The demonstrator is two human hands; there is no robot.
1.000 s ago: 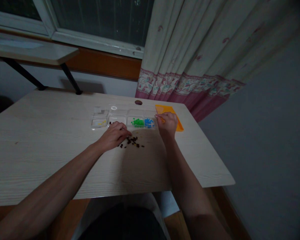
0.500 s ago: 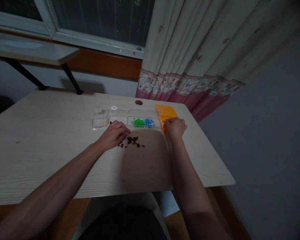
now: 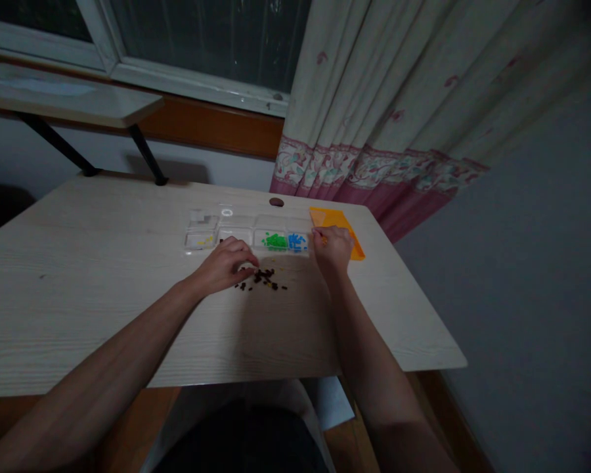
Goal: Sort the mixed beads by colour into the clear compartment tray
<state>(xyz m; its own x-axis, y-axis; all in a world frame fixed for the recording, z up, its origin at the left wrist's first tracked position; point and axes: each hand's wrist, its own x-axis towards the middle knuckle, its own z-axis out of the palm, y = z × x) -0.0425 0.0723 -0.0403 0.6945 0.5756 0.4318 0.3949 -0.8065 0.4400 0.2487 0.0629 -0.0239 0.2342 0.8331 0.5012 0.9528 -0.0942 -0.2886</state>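
Note:
My left hand [image 3: 226, 266] rests low over the table beside a loose pile of small dark brown pieces [image 3: 266, 276], with a few yellow bits among them. Its thumb and forefinger are apart, and nothing shows between them. My right hand [image 3: 333, 251] is closed, fingertips pinched at the left side of an orange translucent tray [image 3: 357, 248], partly covering it. What the pinch holds, if anything, is too small to make out. Behind the pile lies a clear compartment box [image 3: 234, 233] with small green pieces [image 3: 276, 242], blue pieces [image 3: 296, 242] and a few yellow pieces [image 3: 205, 241] in separate compartments.
A raised shelf [image 3: 123, 115] on black legs stands at the back left of the wooden table [image 3: 177, 348]. A round dark hole cover [image 3: 276, 202] sits near the back edge. A patterned curtain [image 3: 374, 144] hangs behind, beside a window.
My right hand has moved left from the orange tray's interior toward the blue pieces, uncovering the tray's right part. My left hand's thumb and forefinger have spread apart.

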